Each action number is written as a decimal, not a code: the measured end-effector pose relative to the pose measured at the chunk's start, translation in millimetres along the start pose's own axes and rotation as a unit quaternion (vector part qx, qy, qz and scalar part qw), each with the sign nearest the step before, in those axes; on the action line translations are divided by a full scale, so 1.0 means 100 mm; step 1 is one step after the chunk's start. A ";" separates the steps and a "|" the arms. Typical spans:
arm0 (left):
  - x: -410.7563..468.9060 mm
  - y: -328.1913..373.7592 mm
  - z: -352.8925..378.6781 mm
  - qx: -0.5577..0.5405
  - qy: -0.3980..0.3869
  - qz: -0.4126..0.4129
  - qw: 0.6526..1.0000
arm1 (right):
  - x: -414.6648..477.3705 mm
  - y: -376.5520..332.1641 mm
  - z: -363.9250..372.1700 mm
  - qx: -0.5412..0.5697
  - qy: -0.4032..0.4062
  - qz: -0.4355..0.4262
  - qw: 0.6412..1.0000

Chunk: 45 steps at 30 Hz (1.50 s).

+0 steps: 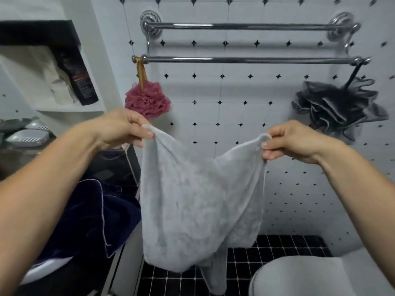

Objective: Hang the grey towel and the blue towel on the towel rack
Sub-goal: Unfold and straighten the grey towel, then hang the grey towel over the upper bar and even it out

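Observation:
The grey towel [192,206] hangs slack in front of me, held up by its two top corners. My left hand [123,129] pinches the left corner and my right hand [292,142] pinches the right corner. Both hands are well below the chrome towel rack [245,59], which has two bare bars, an upper and a lower one, on the tiled wall. The dark blue towel [89,214] lies crumpled at the lower left, beside my left forearm.
A pink bath pouf [147,100] hangs from the rack's left end and a dark grey pouf [335,107] from its right end. A wall shelf [64,67] with bottles is at the left. A white toilet [310,276] stands at the lower right on black floor tiles.

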State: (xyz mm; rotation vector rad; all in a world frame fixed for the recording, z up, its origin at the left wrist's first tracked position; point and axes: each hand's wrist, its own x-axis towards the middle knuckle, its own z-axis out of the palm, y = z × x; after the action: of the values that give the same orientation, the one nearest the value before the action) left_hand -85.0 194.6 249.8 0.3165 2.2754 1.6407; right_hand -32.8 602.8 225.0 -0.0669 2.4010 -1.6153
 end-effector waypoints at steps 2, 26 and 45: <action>0.10 -0.03 -0.02 0.120 0.224 -0.003 0.967 | 0.11 0.03 -0.03 -0.098 0.171 0.003 0.980; 0.50 -0.17 0.17 0.140 0.229 0.114 0.957 | 0.27 0.11 -0.19 0.111 0.264 0.045 0.957; 2.24 0.40 0.50 0.134 0.410 0.167 0.887 | 1.57 -0.14 -1.19 0.388 0.311 -0.054 0.866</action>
State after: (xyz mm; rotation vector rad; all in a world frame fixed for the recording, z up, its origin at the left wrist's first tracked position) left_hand -273.1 331.5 244.8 0.0672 3.2498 1.8573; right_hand -213.2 677.4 252.4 0.5508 1.8919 -2.8727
